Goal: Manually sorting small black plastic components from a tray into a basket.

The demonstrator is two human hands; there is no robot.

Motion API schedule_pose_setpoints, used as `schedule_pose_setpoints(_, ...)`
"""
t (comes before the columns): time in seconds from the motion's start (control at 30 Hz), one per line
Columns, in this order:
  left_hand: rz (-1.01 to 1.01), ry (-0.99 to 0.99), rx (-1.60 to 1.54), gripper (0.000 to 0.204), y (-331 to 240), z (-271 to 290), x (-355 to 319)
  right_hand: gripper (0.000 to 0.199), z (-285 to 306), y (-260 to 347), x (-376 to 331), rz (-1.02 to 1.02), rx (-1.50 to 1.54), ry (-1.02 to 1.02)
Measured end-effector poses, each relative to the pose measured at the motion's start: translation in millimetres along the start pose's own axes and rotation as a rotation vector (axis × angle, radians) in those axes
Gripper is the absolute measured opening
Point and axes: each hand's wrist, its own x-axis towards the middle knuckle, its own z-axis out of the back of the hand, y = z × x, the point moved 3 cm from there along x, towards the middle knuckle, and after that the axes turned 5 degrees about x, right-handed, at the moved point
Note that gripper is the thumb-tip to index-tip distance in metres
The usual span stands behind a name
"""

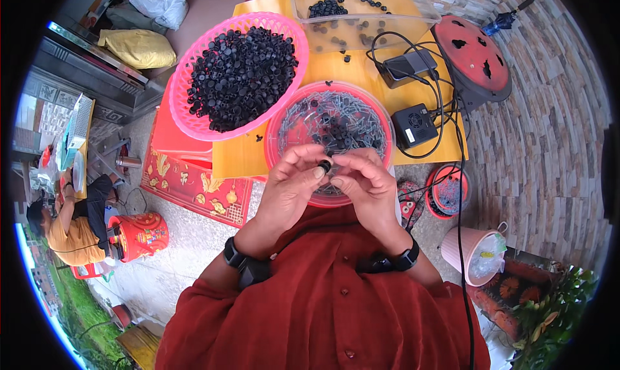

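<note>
Above a round tub with a pink-red rim (274, 121), my left hand (290, 192) pinches a small round black plastic cap (324, 166) between thumb and fingers. Close beside it is my right hand (368, 186), its thumb and fingertips drawn together near the cap. Whatever those right fingertips hold is too small to make out. In the tub lie many grey screws (345, 105) and a heap of black plastic pieces (339, 134). A pink openwork basket (183, 102) to the left is filled with small black caps (242, 76).
On the yellow table (242, 160), black boxes (413, 124) with looped cables stand at the right. A clear plastic bin (361, 31) with black pieces is at the back. A red stool (471, 53) and pink bucket (462, 253) stand right. Another person (74, 237) sits far left.
</note>
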Motion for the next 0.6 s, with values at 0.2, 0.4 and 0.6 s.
schedule_pose_setpoints(0.2,0.107,-0.008,0.245,0.036,-3,2,3,0.028,-1,16,10,0.192,-0.380,0.230)
schedule_pose_setpoints(0.4,0.117,0.039,0.384,0.037,-7,-3,3,0.025,0,15,8,0.251,-0.474,0.204)
schedule_pose_setpoints(0.6,0.138,0.060,0.387,0.037,-6,-4,3,0.024,1,13,8,0.226,-0.485,0.225)
